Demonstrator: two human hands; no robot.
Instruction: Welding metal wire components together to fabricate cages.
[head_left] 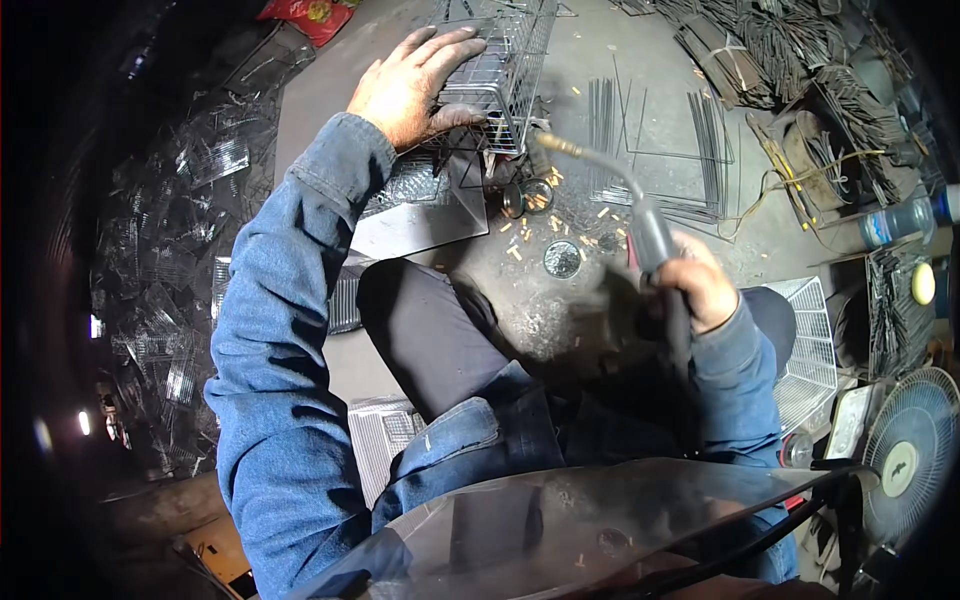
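- Metal cage (508,72) under left hand (425,85), fingers apart
- Grey torch (651,228) clamped in right hand (698,285), tip near cage
- Red packet (312,18) bearing print, illegible

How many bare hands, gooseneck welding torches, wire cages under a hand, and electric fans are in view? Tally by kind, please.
Bare hands: 2 (left hand, right hand)
Gooseneck welding torch: 1
Wire cage under a hand: 1
Electric fan: 1
Total: 5
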